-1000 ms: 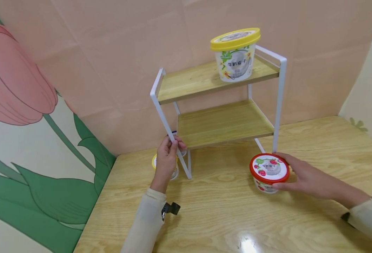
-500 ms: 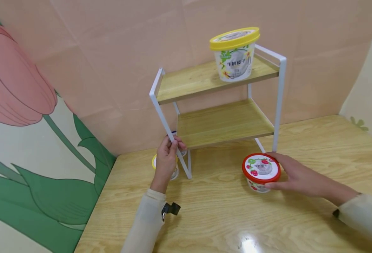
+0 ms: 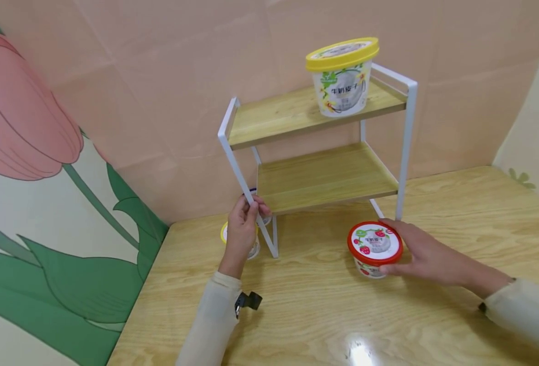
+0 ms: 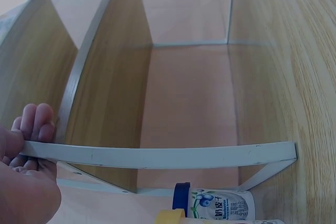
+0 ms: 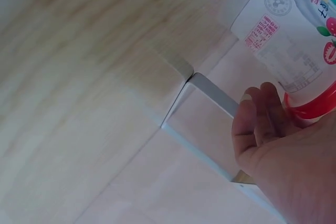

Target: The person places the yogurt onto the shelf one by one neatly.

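Apparently steadying the rack (image 3: 329,175), the left hand (image 3: 239,231) curls round its leg (image 3: 238,174); the right hand (image 3: 427,254), part open, grips the red tub (image 3: 373,243) between thumb and fingers. Positioning seems the step; next probably calls for a level release.

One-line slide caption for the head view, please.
Left hand gripping a white rack leg, right hand holding a red-lidded tub, a yellow-lidded tub on the top shelf.

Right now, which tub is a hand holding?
The red-lidded tub, gripped in the right hand; the upper yellow-lidded tub, lower yellow-lidded tub and blue-lidded tub are not held.
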`<state>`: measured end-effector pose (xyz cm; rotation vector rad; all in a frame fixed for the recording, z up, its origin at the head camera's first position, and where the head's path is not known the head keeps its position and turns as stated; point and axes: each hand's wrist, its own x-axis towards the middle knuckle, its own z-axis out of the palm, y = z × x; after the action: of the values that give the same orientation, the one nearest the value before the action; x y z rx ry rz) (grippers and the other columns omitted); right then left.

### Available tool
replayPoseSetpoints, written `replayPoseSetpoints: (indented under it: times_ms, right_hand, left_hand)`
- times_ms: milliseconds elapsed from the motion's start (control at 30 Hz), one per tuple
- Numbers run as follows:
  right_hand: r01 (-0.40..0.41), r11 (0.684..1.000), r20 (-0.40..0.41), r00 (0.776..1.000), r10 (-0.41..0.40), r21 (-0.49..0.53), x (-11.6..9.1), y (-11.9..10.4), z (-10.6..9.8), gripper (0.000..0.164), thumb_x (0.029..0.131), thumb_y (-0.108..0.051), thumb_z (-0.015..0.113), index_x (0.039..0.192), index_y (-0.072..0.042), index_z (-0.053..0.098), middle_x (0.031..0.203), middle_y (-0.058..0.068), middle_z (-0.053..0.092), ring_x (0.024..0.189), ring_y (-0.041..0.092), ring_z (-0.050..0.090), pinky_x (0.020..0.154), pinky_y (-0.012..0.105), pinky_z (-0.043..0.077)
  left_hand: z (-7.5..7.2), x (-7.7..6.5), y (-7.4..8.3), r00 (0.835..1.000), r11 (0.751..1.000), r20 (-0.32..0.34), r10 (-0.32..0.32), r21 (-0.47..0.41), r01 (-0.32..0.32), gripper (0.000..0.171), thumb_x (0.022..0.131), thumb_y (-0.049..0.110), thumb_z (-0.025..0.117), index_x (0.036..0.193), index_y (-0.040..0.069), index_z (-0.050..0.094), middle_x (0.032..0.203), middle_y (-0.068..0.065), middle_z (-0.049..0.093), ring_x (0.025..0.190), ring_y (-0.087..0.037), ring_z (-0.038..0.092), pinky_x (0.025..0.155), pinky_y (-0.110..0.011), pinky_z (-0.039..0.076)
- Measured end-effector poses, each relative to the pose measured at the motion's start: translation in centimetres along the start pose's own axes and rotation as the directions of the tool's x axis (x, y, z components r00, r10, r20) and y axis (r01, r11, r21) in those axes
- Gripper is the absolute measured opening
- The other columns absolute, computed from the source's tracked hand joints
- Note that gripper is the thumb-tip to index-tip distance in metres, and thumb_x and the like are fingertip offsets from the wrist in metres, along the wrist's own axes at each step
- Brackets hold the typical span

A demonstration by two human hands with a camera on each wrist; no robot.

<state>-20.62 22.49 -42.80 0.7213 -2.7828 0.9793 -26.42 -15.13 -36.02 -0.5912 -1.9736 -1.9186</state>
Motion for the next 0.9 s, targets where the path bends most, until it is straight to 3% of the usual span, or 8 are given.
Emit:
replayPoseSetpoints:
  times_ms: [233, 467, 733, 900]
  right_hand:
    - [-0.024, 0.999, -0.005, 1.0, 0.023, -0.026, 0.17, -0.15, 0.18, 0.104, 0.074, -0.055, 0.083, 0.149, -0.003, 0.034, 0.127, 0.012, 0.059, 0.115, 0.033, 0.054, 0.083, 0.053, 0.054]
    - [-0.027, 1.0, 0.009, 1.0, 0.027, 0.016, 0.2, -0.75, 0.0, 0.098, 0.075, -0.053, 0.083, 0.146, -0.005, 0.036, 0.129, 0.011, 0.058, 0.118, 0.033, 0.053, 0.086, 0.054, 0.054]
    - [-0.063, 0.997, 0.032, 0.998, 0.061, 0.035, 0.33, -0.85, -0.09, 0.098, 0.075, -0.055, 0.082, 0.146, -0.006, 0.036, 0.129, 0.005, 0.06, 0.118, 0.028, 0.057, 0.089, 0.048, 0.055]
    - [-0.081, 0.995, 0.061, 0.995, 0.078, 0.061, 0.38, -0.76, -0.06, 0.099, 0.076, -0.055, 0.081, 0.147, -0.004, 0.033, 0.129, 0.009, 0.06, 0.118, 0.032, 0.058, 0.089, 0.051, 0.054]
  left_hand:
    - [-0.02, 0.07, -0.12, 1.0, 1.0, 0.0, 0.01, 0.009, -0.01, 0.017, 0.104, 0.003, 0.044, 0.105, -0.012, 0.054, 0.086, -0.004, 0.065, 0.082, -0.009, 0.065, 0.081, -0.025, 0.058]
    - [0.05, 0.04, 0.02, 1.0, 1.0, -0.001, 0.003, 0.01, -0.003, 0.017, 0.104, 0.003, 0.044, 0.105, -0.011, 0.054, 0.087, -0.008, 0.064, 0.082, -0.009, 0.066, 0.082, -0.026, 0.059]
    - [0.12, 0.2, 0.04, 1.0, 1.0, -0.005, 0.006, -0.002, -0.006, 0.019, 0.104, 0.003, 0.044, 0.104, -0.013, 0.053, 0.084, 0.0, 0.064, 0.082, -0.01, 0.066, 0.082, -0.024, 0.059]
    - [0.1, 0.12, 0.01, 1.0, 1.0, -0.006, -0.002, -0.01, 0.001, 0.019, 0.104, 0.003, 0.043, 0.105, -0.014, 0.053, 0.084, 0.0, 0.064, 0.082, -0.009, 0.066, 0.082, -0.024, 0.059]
